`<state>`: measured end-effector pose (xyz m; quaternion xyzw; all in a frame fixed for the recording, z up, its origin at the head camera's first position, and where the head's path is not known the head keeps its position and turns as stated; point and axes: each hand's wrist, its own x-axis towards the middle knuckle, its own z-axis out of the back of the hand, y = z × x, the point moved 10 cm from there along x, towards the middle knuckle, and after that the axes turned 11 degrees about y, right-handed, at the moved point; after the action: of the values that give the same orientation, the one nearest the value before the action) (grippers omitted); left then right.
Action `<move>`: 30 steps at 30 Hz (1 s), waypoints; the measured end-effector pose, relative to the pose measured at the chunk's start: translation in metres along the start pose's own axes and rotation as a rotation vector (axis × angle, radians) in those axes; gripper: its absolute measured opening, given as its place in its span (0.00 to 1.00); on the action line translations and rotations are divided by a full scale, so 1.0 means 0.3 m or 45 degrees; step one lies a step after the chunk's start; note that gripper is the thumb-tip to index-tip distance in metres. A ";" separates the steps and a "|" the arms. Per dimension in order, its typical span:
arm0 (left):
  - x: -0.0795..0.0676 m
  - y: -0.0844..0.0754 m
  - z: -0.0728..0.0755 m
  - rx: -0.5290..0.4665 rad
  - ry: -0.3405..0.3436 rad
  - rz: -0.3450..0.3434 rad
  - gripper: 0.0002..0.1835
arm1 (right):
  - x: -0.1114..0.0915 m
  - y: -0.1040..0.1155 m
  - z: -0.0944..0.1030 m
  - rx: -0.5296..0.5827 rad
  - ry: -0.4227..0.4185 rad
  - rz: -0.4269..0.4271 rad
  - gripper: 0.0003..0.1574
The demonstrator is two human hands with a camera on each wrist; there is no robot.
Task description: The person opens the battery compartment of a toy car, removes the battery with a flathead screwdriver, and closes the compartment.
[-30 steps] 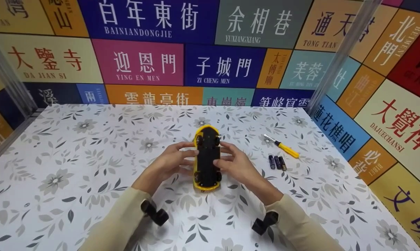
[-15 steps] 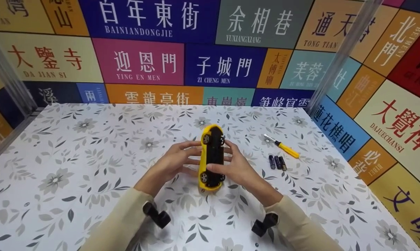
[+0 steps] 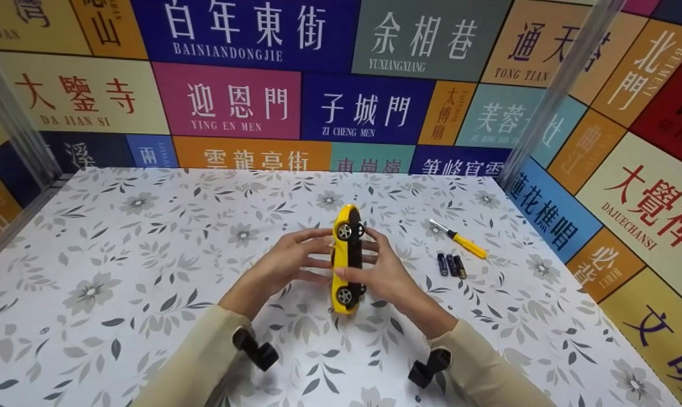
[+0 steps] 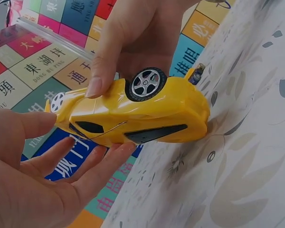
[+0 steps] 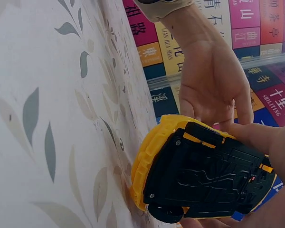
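Observation:
A yellow toy car [image 3: 342,277] with a black underside stands on its end above the floral cloth, its side turned up in the head view. The right hand [image 3: 389,268] holds it, thumb across the yellow side and fingers at the black underside. The left hand [image 3: 281,260] holds it from the roof side with its fingertips and thumb. In the left wrist view, the car's silver-spoked wheel [image 4: 147,84] and dark window show between both hands. Screws and moulded lines mark the black underside [image 5: 209,171] in the right wrist view.
A screwdriver [image 3: 468,245] with a yellow handle lies on the patterned tablecloth [image 3: 120,254] to the right. Close below it are several dark batteries [image 3: 451,265] side by side. Printed panels with large characters [image 3: 245,102] rise behind the table.
The car has rolled from underside facing up to yellow side facing up and shifted slightly right. The right thumb has moved from the underside onto the side. Screwdriver and batteries stay put.

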<state>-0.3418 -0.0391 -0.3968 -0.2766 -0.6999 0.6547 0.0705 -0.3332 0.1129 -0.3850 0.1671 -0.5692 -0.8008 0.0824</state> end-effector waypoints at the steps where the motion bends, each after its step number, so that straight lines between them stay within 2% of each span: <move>1: 0.002 0.001 0.000 -0.004 0.003 0.002 0.26 | 0.000 0.001 -0.001 -0.001 -0.001 0.005 0.66; 8: 0.014 0.005 -0.012 -0.005 0.069 -0.004 0.34 | -0.007 0.007 -0.017 0.024 0.013 0.026 0.66; 17: 0.017 0.003 -0.022 -0.011 0.137 -0.050 0.35 | -0.008 0.013 -0.023 0.048 0.039 0.062 0.64; 20: 0.019 0.002 -0.021 -0.009 0.123 -0.050 0.35 | -0.009 0.019 -0.021 0.035 0.054 0.064 0.64; 25: 0.022 0.006 -0.012 -0.039 0.079 -0.042 0.34 | -0.017 0.032 0.001 -0.095 0.010 0.063 0.64; 30: 0.025 0.023 -0.001 -0.052 0.035 0.008 0.38 | -0.030 0.058 0.026 -0.144 -0.082 0.147 0.50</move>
<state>-0.3459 -0.0352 -0.4052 -0.2892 -0.7111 0.6367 0.0725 -0.3285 0.1168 -0.3648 0.1032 -0.5343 -0.8304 0.1194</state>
